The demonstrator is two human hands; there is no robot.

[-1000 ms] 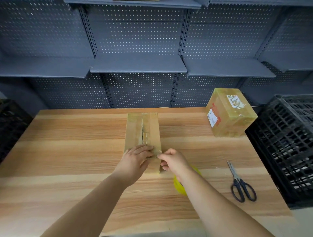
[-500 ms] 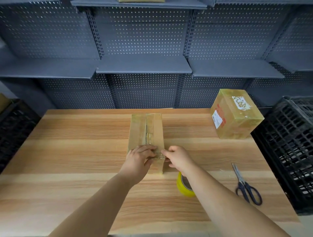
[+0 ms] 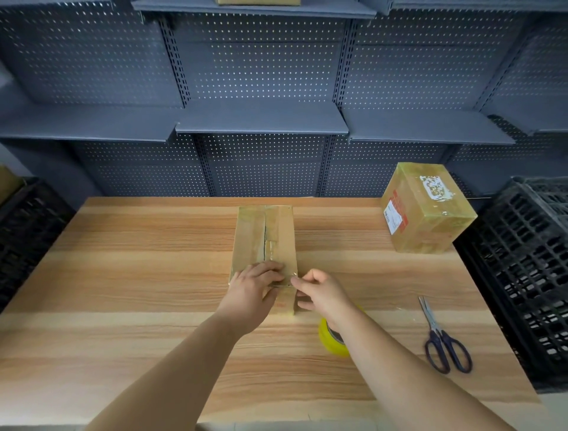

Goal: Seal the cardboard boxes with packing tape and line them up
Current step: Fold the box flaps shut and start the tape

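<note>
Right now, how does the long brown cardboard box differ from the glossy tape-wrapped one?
The long brown cardboard box lies low and narrow; the glossy tape-wrapped box stands taller. The long box shows a dark seam gap, with the left hand and right hand at its near end; the glossy box sits untouched and bears labels. Both rest on the wooden table.

my right forearm [image 3: 384, 357] hides most of the tape roll [image 3: 329, 343]; only its yellow left side shows. the left hand [image 3: 252, 289] covers the near end of the box [image 3: 264, 233] and the seam there. the right hand [image 3: 322, 295] curls at the box's near corner, but whether its fingertips pinch anything is too small to tell. i can't read the label [image 3: 393, 217] on the far box [image 3: 430, 212]. the left crate [image 3: 27, 233] and right crate [image 3: 528, 261] run off the edges, and a carton [image 3: 258, 2] is cut by the top edge.
</note>
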